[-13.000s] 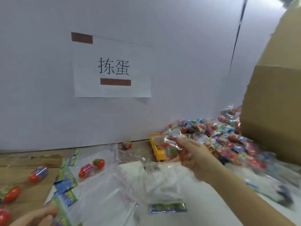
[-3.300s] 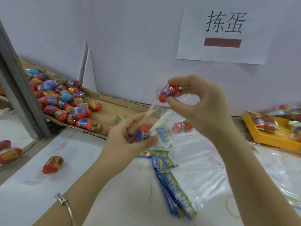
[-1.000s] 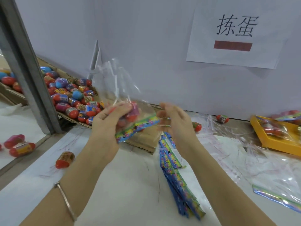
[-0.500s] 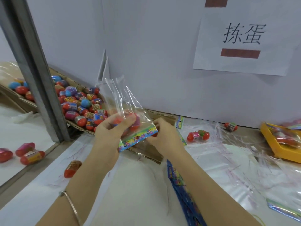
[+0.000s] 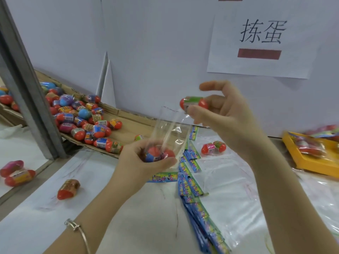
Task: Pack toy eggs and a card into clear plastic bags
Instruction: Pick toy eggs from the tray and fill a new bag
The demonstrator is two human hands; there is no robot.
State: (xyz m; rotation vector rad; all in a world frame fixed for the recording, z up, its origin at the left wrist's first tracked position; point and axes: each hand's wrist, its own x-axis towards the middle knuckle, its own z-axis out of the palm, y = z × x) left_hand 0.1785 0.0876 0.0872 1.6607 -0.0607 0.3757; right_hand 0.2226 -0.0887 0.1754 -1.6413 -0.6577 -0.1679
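The left hand (image 5: 146,159) is held just above the bench (image 5: 146,217), its fingers curled round the lower end of a clear bag (image 5: 170,129). The bag stands upright from that grip with its mouth open at the top. Inside it, down in the cupped palm, sit the bagged eggs (image 5: 156,154); there look to be two, though the crinkled plastic and the fingers blur the count. The right hand (image 5: 225,114) is raised beside the bag's mouth, with thumb and middle fingers pinching a green-banded egg (image 5: 194,103) by its red ends and the forefinger lifted straight above it. That egg lies level, touching or nearly touching the bag's upper edge. On the bench below the hands a run of cards (image 5: 192,182) fans toward the near edge, and a single card (image 5: 163,177) lies crosswise just under the left hand. A joined pair of eggs (image 5: 213,147) rests beside the cards, and a lone egg (image 5: 68,188) lies well to the left. A cardboard tray (image 5: 132,123) along the wall carries a heap of loose eggs (image 5: 82,116). A yellow tray (image 5: 311,160) sits at the right edge. A paper sign (image 5: 260,37) hangs on the wall, and a thin bracelet (image 5: 77,226) circles the left wrist.
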